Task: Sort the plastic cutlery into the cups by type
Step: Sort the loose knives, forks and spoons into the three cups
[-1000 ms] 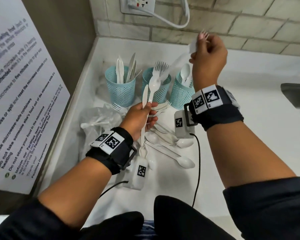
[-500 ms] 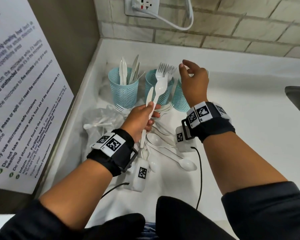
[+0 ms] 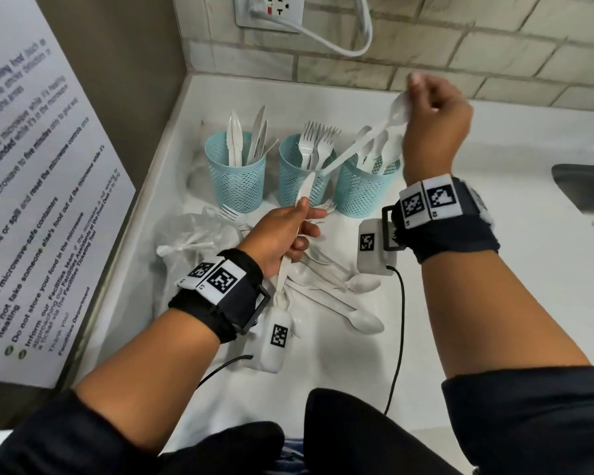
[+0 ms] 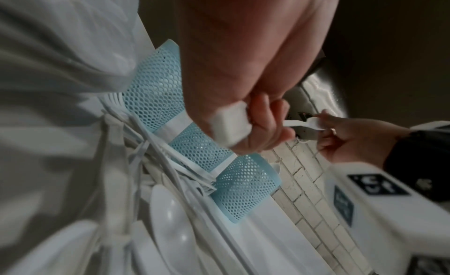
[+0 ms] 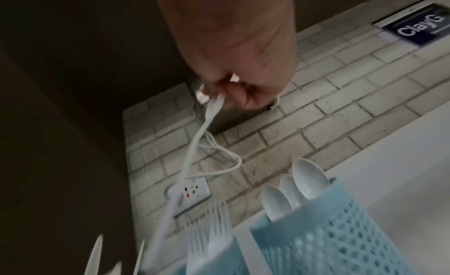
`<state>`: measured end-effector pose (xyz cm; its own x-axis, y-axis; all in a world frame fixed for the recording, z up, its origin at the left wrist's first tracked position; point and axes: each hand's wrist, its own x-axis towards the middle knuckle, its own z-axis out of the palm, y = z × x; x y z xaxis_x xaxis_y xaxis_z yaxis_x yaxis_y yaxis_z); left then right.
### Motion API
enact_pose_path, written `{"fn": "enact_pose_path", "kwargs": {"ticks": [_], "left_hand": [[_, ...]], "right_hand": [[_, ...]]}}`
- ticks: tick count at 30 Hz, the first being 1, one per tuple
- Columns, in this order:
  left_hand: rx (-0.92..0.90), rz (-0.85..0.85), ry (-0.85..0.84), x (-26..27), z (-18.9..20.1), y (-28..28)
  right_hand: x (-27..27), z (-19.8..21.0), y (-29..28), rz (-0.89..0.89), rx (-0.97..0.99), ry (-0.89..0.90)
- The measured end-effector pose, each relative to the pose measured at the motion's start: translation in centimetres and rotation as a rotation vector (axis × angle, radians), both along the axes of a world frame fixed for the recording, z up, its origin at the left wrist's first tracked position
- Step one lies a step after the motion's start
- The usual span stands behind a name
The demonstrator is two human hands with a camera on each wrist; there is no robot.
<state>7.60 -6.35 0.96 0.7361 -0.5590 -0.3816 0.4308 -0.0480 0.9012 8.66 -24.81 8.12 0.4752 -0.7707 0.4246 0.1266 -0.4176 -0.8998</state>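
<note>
Three teal mesh cups stand in a row: the knife cup (image 3: 235,180), the fork cup (image 3: 304,181) and the spoon cup (image 3: 362,192). My right hand (image 3: 413,103) is raised above the spoon cup and pinches a white spoon (image 3: 367,137) by its bowl, handle slanting down-left. The right wrist view shows the same pinch on the spoon (image 5: 210,113) above the spoon cup (image 5: 328,235). My left hand (image 3: 300,219), in front of the fork cup, grips a white knife (image 3: 305,190) pointing up. The left wrist view shows that hand (image 4: 258,121) curled on it.
Loose spoons (image 3: 360,322) and forks (image 3: 227,212) lie on the white counter (image 3: 494,303) in front of the cups. A crumpled plastic bag (image 3: 192,240) lies at the left. A sink (image 3: 587,190) opens at the right. A brick wall with a socket (image 3: 271,10) stands behind.
My right hand dropped a fork into the middle cup, then took the spoon out of my left hand and lifted it up right. My left hand keeps only the knife.
</note>
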Motion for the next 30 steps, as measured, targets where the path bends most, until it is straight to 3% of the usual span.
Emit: {"fn": "enact_pose_path", "kwargs": {"ticks": [3, 6, 9, 14, 18, 22, 26, 30], "left_hand": [[-0.024, 0.041, 0.062, 0.1, -0.1, 0.0], [-0.077, 0.078, 0.113, 0.1, 0.1, -0.1], [-0.078, 0.091, 0.089, 0.2, 0.2, -0.1], [-0.109, 0.076, 0.034, -0.1, 0.1, 0.2], [-0.120, 0.072, -0.048, 0.0, -0.2, 0.4], [-0.143, 0.132, -0.100, 0.2, -0.1, 0.1], [-0.158, 0.171, -0.122, 0.4, 0.3, 0.2], [-0.128, 0.221, -0.120, 0.5, 0.2, 0.7]], "right_hand": [[-0.3, 1.2, -1.2, -0.161, -0.053, -0.198], [-0.2, 1.0, -1.6, -0.227, -0.144, -0.209], [-0.1, -0.7, -1.6, -0.212, -0.216, -0.076], [-0.4, -5.0, -1.8, -0.111, -0.303, 0.317], [-0.5, -4.6, -0.6, -0.074, -0.316, 0.342], [0.0, -2.8, 2.1, 0.209, -0.529, 0.290], [0.8, -2.0, 4.2, 0.615, -0.405, 0.470], [2.2, -2.1, 5.2, 0.623, -0.216, 0.345]]}}
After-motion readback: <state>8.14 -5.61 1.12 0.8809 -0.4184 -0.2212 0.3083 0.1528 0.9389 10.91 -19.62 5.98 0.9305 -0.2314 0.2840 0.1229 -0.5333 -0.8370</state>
